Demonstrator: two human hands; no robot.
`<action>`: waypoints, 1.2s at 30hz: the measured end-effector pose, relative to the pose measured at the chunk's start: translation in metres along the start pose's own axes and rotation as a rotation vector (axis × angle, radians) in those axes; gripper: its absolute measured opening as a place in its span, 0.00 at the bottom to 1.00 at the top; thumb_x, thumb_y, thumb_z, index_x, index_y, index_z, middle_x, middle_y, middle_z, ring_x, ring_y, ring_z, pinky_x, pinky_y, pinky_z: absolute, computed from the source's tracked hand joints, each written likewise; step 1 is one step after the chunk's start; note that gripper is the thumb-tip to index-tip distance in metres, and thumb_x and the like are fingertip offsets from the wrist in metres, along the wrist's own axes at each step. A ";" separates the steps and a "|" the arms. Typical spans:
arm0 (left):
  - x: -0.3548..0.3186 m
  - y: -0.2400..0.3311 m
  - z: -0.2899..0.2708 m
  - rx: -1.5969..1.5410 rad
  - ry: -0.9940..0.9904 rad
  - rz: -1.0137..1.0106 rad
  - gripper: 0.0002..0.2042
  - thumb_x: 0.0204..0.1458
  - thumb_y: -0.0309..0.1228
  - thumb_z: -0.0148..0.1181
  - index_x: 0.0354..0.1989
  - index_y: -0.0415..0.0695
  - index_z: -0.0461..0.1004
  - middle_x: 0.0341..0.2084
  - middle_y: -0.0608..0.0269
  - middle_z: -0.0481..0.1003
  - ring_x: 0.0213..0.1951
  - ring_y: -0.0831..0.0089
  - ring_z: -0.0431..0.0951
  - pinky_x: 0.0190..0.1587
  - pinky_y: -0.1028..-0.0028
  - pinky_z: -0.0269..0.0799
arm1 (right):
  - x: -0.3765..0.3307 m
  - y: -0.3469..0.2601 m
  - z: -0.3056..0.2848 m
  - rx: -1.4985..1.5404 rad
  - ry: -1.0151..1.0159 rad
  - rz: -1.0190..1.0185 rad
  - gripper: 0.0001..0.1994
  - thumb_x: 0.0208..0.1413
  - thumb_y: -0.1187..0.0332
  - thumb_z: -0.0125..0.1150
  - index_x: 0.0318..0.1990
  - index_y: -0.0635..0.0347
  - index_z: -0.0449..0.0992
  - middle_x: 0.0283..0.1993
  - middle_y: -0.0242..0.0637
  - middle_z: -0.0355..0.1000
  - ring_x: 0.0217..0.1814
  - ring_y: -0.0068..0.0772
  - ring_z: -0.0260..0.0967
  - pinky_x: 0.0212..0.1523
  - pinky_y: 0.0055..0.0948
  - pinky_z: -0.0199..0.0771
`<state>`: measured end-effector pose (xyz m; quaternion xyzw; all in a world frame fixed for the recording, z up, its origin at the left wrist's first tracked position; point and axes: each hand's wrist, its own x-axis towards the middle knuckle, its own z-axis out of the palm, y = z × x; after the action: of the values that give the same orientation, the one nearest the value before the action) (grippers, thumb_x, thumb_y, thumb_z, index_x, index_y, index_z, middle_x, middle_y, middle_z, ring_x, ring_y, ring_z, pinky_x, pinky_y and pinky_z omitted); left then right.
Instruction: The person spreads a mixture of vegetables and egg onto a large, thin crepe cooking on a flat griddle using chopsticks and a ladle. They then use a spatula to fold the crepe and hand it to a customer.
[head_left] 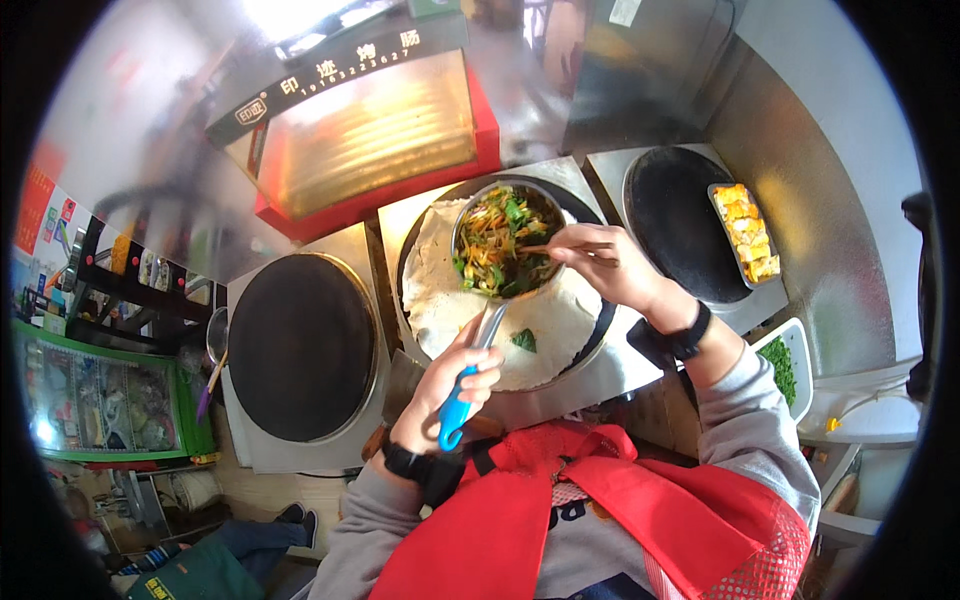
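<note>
My left hand (443,386) is wrapped round the handle of a deep, round metal ladle (489,326) with a blue grip. Shredded vegetables (505,235), green and orange, fill its bowl. Above the bowl's right side, my right hand (612,265) pinches wooden chopsticks (540,249), their tips in among the vegetables. Below the ladle a large pale flatbread (437,322) covers most of the middle round griddle (597,350). One dark green leaf (523,341) lies on the flatbread, near its front. The ladle is held over the flatbread and hides its far middle part.
A dark round griddle (300,345) stands at the left, another (670,225) at the right. On the right one's edge sits a tray of yellow pieces (747,240). A white tub of chopped greens (780,372) is nearer me. Behind stands a red-framed glass warmer (370,135).
</note>
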<state>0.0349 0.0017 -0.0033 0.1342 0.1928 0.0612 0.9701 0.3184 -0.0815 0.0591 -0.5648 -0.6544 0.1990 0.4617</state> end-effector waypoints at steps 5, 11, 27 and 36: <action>-0.004 -0.002 -0.001 0.158 0.007 -0.043 0.33 0.58 0.23 0.49 0.72 0.62 0.49 0.29 0.70 0.62 0.20 0.86 0.58 0.18 0.86 0.56 | -0.002 -0.011 0.000 -0.098 -0.223 -0.184 0.05 0.62 0.71 0.58 0.36 0.62 0.76 0.30 0.47 0.73 0.32 0.50 0.73 0.35 0.37 0.73; -0.001 -0.001 0.002 0.049 -0.063 0.002 0.34 0.59 0.23 0.48 0.72 0.61 0.47 0.29 0.69 0.62 0.20 0.86 0.59 0.19 0.87 0.57 | -0.002 -0.021 -0.005 0.055 -0.268 -0.100 0.06 0.61 0.69 0.60 0.36 0.63 0.75 0.29 0.46 0.72 0.33 0.48 0.73 0.36 0.37 0.73; -0.004 -0.010 0.005 0.235 0.107 -0.020 0.34 0.59 0.23 0.49 0.73 0.61 0.46 0.26 0.69 0.62 0.21 0.83 0.61 0.19 0.83 0.58 | 0.077 -0.001 -0.009 -0.194 0.030 -0.076 0.11 0.62 0.68 0.58 0.32 0.66 0.79 0.27 0.41 0.76 0.25 0.35 0.76 0.28 0.31 0.74; -0.011 -0.009 0.007 0.312 0.169 0.063 0.35 0.58 0.22 0.50 0.73 0.57 0.46 0.26 0.69 0.64 0.20 0.82 0.62 0.19 0.82 0.59 | 0.070 0.016 -0.015 -0.234 -0.066 -0.222 0.09 0.60 0.66 0.59 0.35 0.63 0.77 0.29 0.48 0.76 0.31 0.50 0.76 0.34 0.38 0.76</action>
<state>0.0276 -0.0100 0.0042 0.2836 0.2765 0.0721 0.9154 0.3446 -0.0166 0.0803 -0.5321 -0.7464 0.0873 0.3901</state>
